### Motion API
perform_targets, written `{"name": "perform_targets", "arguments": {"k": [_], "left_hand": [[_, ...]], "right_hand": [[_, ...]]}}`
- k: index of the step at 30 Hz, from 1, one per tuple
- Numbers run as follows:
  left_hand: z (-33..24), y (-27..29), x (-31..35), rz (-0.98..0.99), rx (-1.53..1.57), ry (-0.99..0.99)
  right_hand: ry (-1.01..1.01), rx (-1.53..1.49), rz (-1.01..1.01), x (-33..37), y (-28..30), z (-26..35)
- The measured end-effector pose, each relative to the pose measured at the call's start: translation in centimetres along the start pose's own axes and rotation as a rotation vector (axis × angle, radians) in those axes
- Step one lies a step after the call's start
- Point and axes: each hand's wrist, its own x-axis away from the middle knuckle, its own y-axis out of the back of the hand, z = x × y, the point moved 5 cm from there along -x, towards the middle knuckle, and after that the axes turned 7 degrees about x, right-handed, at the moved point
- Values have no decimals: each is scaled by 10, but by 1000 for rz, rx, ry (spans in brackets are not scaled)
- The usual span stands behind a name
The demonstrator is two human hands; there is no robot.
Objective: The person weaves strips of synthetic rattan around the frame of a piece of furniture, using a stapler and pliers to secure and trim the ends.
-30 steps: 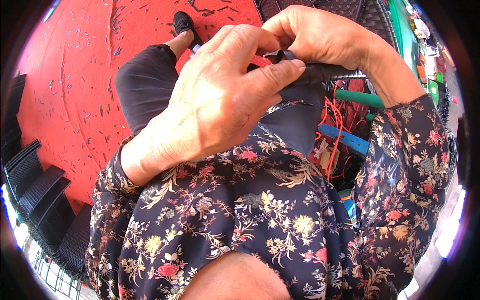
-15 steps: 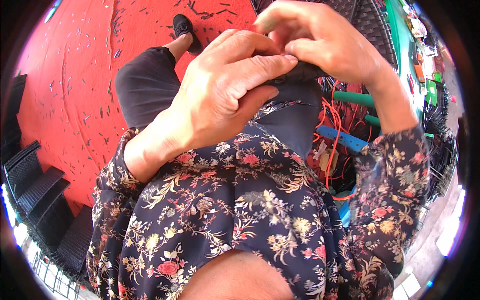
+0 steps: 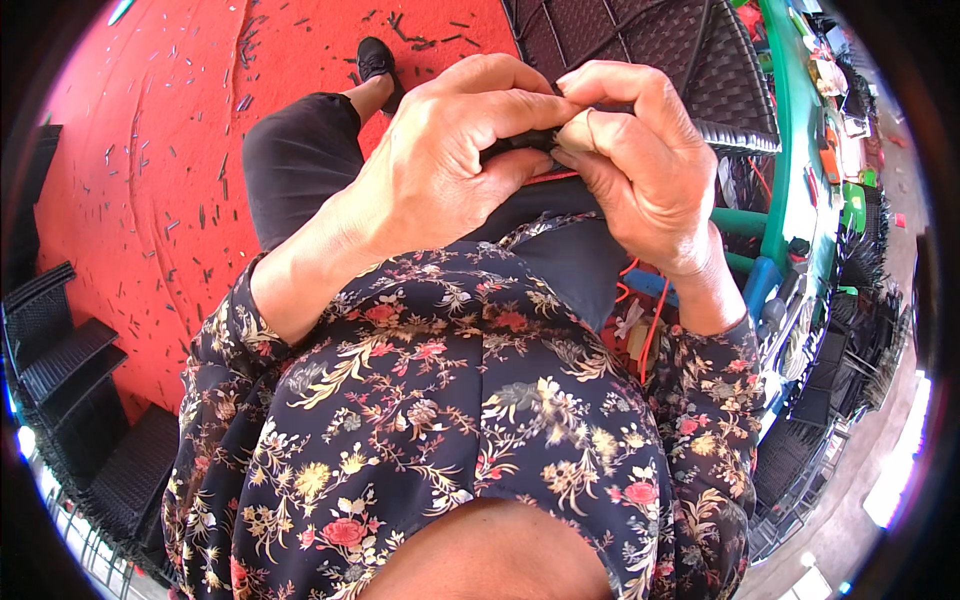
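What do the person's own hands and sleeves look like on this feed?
The left hand and right hand are ungloved, with no watch or bracelet visible. The left sleeve and right sleeve are dark, printed with pink-red, cream and yellow flowers.

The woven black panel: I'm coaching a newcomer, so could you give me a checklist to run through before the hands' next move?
1. Left hand holding the dark piece between thumb and fingers: ok.
2. Right hand at the same piece: ok, fingertips close to the left's.
3. Right hand's grip firm: cannot tell, the fingers hide it.
4. Woven black panel in view: ok, partly, beyond the right hand.
5. Orange cord clear of the fingertips: ok.
6. Red floor free of scraps: not ok, many scattered.
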Motion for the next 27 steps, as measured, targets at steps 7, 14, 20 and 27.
{"name": "perform_targets", "arguments": {"k": [7,14,20,27], "left_hand": [[-2,-6,-6,-38,25,-44],[-3,-12,-14,-43,15,25],[1,-11,-11,-56,65,123],[5,-11,-7,-76,125,159]], "right_hand": [[83,-111,-244,-1,27,14],[-112,-285,-45,18,21,10],[78,-3,-175,8,19,8],[150,15,-182,8,15,11]]}}
